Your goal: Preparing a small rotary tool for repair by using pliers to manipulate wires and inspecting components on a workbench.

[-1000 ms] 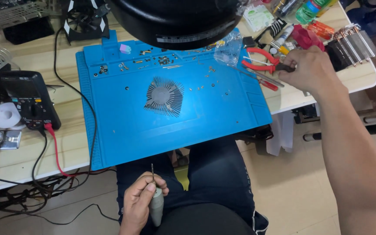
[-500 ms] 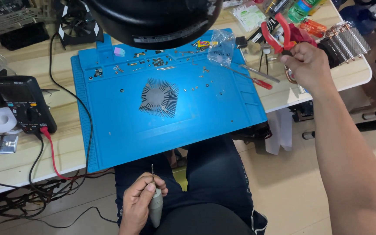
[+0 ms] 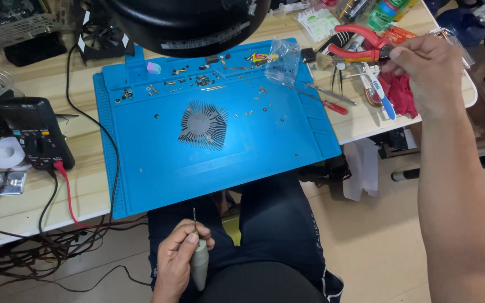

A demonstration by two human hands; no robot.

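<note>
At the upper right of the frame, red-handled pliers (image 3: 366,45) are pinched in the closed fingers of the right hand (image 3: 430,70), the tool projecting leftward from the grip, raised above the cluttered bench edge. At the lower centre, a grey screwdriver (image 3: 199,261) is clasped in the left hand (image 3: 178,261), tip upward, over the lap. A finned fan (image 3: 203,124) lies on the blue mat (image 3: 141,146), well apart from both hands.

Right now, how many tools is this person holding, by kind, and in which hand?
Red-handled pliers, in the right hand: 1
Grey screwdriver, in the left hand: 1
Total: 2
</note>
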